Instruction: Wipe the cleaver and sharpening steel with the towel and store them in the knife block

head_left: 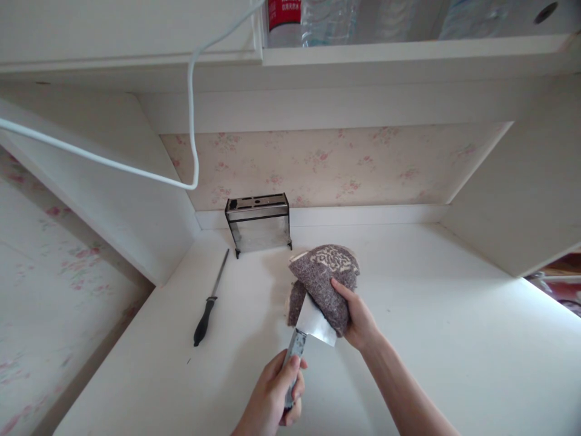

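Observation:
My left hand (285, 387) grips the grey handle of a cleaver (316, 324), whose broad shiny blade points up and away from me. A folded brown-and-cream towel (324, 272) lies around the blade, so much of the metal is hidden. My right hand (358, 318) holds the towel from the right side, thumb on top, its other fingers behind the cloth. Left of the hands, a sharpening steel (211, 306) with a black handle rests on the white counter (426, 327).
A slotted knife holder (258, 224) with a see-through front stands near the back wall. Overhead, a white cable (192, 121) hangs in a loop below the cabinet (136, 30). Plastic bottles (329, 21) stand on the upper shelf. Side panels (517, 181) bound the counter.

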Motion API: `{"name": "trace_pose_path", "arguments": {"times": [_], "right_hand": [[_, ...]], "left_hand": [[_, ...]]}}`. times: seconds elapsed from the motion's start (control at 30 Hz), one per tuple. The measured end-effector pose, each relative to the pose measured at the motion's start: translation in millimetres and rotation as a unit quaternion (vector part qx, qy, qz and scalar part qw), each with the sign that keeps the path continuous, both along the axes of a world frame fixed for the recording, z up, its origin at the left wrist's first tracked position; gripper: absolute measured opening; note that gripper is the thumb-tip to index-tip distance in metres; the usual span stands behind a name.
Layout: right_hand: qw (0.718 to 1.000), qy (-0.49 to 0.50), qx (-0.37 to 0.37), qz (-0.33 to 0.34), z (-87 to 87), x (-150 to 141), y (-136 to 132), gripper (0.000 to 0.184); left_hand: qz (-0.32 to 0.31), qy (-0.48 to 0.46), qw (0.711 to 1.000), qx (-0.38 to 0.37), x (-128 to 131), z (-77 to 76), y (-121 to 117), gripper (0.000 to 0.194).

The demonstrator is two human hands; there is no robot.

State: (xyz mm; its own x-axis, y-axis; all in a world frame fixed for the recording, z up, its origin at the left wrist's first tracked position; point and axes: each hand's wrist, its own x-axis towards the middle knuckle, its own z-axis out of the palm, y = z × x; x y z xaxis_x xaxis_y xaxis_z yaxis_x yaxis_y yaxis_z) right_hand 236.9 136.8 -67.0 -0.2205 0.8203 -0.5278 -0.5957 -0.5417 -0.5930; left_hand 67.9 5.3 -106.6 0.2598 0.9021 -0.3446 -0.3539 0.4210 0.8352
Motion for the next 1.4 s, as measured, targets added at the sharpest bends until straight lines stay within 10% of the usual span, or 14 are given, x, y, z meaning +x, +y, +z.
{"name": "trace_pose_path", "arguments": {"times": [0.93, 1.4], "right_hand": [[0.968, 0.046, 0.11, -0.22, 10.1, 51.0, 33.4, 0.038], [0.983, 0.071, 0.086, -0.144, -2.9, 43.4, 8.0, 0.04]], "left_hand": [[-0.02, -0.028, 0.999, -0.023, -10.9, -3.8, 1.1, 0.058], [0.084, -0.076, 0.993, -0.041, -11.6, 1.7, 11.8, 0.055]]}}
